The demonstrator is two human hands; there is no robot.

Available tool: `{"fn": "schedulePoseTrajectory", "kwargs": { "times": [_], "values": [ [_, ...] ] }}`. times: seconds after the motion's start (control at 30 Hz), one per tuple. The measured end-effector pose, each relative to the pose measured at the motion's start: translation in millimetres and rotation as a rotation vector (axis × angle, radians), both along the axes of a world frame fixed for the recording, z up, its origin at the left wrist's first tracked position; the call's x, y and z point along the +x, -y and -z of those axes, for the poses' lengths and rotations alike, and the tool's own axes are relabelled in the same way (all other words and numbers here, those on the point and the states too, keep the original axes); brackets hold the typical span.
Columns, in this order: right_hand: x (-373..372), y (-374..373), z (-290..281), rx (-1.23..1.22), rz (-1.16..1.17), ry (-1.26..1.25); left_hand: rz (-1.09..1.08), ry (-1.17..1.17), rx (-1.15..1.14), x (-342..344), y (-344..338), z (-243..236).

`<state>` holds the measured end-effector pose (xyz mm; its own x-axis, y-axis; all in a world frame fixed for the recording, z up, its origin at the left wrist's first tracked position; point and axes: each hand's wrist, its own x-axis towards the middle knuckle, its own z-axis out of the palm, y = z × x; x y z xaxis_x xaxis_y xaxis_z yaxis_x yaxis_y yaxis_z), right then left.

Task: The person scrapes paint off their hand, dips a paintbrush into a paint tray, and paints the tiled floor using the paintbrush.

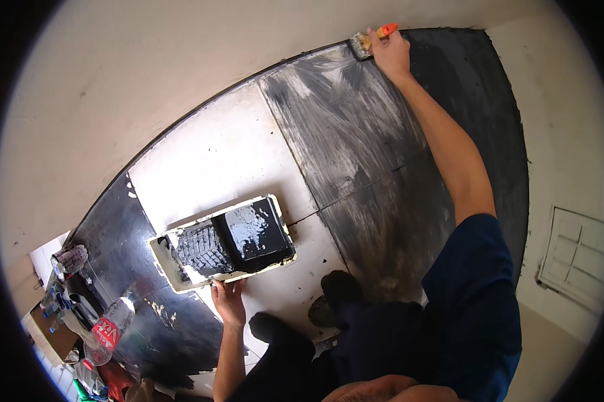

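Observation:
My right hand (389, 53) is stretched far forward and grips a paintbrush (371, 40) with an orange handle. Its bristles press on the floor where it meets the wall. The floor tiles (355, 141) around the brush are smeared with black paint. My left hand (228, 299) holds the near rim of a white paint tray (161, 258) that lies on an unpainted white tile. Black paint fills the tray's well (255, 231).
My dark shoes (339, 288) stand on the tile beside the tray. At the lower left lie a clear plastic bottle (108, 328) with a red label, a rag (71, 256) and several small items. A white louvred panel (573, 258) is at the right.

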<state>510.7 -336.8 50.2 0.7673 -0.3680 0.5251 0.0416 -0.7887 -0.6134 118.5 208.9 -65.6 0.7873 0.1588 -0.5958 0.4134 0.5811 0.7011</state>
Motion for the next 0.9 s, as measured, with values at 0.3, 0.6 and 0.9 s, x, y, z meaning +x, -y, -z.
{"fn": "schedulePoseTrajectory", "kwargs": {
  "times": [0.3,0.6,0.9],
  "values": [
    [-11,-96,16,0.295,-0.306,-0.095,0.029,0.032,0.068,-3,-5,7],
    [-24,113,-17,-0.214,0.259,0.014,0.166,0.070,0.112,1,0,-6],
    [-34,-112,6,0.011,-0.438,-0.002,0.167,0.060,0.199,-46,-6,-13]
  ]
}}
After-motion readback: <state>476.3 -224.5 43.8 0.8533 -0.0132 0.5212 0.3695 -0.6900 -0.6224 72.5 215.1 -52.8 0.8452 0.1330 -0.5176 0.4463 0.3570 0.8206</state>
